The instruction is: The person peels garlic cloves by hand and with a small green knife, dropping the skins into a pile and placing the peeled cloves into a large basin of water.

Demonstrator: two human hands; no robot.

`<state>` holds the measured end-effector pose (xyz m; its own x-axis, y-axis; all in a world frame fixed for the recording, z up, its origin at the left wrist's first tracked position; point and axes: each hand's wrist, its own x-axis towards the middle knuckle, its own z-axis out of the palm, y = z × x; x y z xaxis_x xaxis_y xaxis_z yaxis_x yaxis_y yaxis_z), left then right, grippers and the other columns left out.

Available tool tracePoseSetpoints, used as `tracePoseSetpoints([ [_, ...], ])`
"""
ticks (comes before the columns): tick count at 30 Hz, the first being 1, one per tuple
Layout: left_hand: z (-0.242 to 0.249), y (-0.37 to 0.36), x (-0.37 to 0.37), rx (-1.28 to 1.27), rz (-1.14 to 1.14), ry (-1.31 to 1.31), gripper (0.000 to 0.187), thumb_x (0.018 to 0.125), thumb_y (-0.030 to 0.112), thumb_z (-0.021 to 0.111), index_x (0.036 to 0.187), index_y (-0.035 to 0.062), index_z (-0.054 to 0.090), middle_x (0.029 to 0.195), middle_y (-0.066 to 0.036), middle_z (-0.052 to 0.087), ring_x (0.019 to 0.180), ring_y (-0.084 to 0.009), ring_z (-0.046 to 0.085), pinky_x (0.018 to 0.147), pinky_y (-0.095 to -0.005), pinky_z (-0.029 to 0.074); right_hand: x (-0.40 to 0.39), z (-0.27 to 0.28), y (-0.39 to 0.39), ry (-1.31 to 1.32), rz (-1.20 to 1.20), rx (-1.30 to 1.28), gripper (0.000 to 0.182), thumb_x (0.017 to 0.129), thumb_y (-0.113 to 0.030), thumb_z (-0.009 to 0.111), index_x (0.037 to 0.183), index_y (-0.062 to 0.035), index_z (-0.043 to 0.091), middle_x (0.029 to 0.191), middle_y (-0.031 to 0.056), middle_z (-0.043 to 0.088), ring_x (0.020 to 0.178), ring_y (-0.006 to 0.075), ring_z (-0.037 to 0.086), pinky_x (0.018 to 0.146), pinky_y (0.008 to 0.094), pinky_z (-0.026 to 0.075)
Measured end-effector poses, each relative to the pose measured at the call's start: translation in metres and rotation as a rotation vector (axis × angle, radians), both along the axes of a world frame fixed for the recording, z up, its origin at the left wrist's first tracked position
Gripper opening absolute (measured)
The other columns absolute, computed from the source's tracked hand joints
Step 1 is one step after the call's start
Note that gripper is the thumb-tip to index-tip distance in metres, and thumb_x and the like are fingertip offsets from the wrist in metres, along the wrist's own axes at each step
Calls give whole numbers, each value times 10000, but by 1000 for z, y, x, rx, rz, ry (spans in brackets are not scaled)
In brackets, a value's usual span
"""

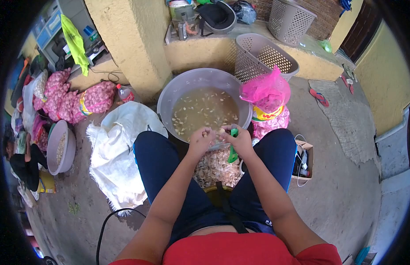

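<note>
Round grey plastic basin (pixel 165 101): upper centre, cloudy water
Left hand (pixel 202 138): centre, fingers curled, contents unclear
Right hand (pixel 241 140): just right, gripping tool
Slim green plastic tool (pixel 232 152): centre, long axis near-vertical, visible end down-frame
Small pale clove (pixel 221 131): right fingertips

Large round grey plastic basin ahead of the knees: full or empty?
Partly full: cloudy water with pale pieces floating in it stands below the basin's rim.
</note>
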<state>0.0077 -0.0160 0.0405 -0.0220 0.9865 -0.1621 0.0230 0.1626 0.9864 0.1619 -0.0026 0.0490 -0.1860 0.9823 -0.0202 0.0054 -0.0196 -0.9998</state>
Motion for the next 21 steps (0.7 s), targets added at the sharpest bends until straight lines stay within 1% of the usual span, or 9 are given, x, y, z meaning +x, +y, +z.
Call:
tracePoseSetpoints([
  [2, 3, -1, 2, -20, 7, -86, 205, 768, 210, 557, 830, 14, 558, 618, -26, 530, 480, -62, 466, 393, -192, 352, 0, 2, -1, 3, 2, 1, 218, 728, -83, 610, 913, 18, 557, 725, 79, 600, 593, 111, 571, 545, 230, 443],
  [5, 2, -1, 1, -79, -80, -179, 204, 788, 209, 531, 863, 20, 544, 683, -24, 531, 472, -60, 463, 336, -173, 323, 0, -4, 2, -75, 1, 36, 228, 721, -84, 619, 914, 19, 557, 740, 81, 600, 595, 113, 571, 549, 238, 445],
  [8, 10, -3, 5, -68, -61, -205, 205, 792, 210, 530, 860, 17, 543, 696, -32, 532, 470, -61, 459, 330, -170, 318, -1, 1, 0, -159, -10, 102, 239, 711, -84, 628, 916, 18, 559, 754, 83, 598, 599, 115, 570, 559, 245, 449],
  [11, 3, -1, 3, -8, -114, -163, 194, 790, 192, 535, 863, 13, 538, 668, -37, 529, 458, -62, 451, 325, -174, 315, 1, -5, 3, -434, -44, 547, 239, 708, -86, 627, 913, 17, 561, 759, 86, 597, 605, 115, 569, 568, 252, 452],
  [14, 1, -1, 2, -57, -96, -155, 229, 780, 247, 557, 854, 31, 560, 604, -28, 518, 417, -51, 411, 350, -169, 304, -1, -3, 1, -436, -36, 563, 230, 707, -81, 622, 907, 17, 564, 754, 86, 596, 607, 114, 571, 570, 254, 455],
  [17, -4, 2, 0, -55, -93, -182, 204, 772, 219, 559, 833, 25, 560, 593, -30, 515, 420, -58, 417, 354, -180, 311, -3, 8, -4, -150, 0, 65, 216, 723, -70, 600, 914, 22, 557, 749, 85, 595, 619, 115, 577, 567, 245, 458],
  [20, 0, 2, -2, -50, -89, -87, 193, 769, 195, 558, 842, 18, 534, 615, -40, 517, 434, -66, 435, 332, -173, 306, -1, -1, 1, 45, 19, -47, 214, 744, -55, 573, 939, 29, 545, 747, 85, 593, 628, 119, 581, 560, 230, 459],
  [21, 1, 2, -2, -47, -71, -83, 193, 770, 197, 557, 843, 20, 535, 610, -38, 516, 431, -65, 434, 333, -173, 306, -2, 1, 1, 65, 17, -69, 217, 749, -53, 567, 947, 33, 539, 751, 86, 592, 631, 121, 581, 560, 228, 462],
])
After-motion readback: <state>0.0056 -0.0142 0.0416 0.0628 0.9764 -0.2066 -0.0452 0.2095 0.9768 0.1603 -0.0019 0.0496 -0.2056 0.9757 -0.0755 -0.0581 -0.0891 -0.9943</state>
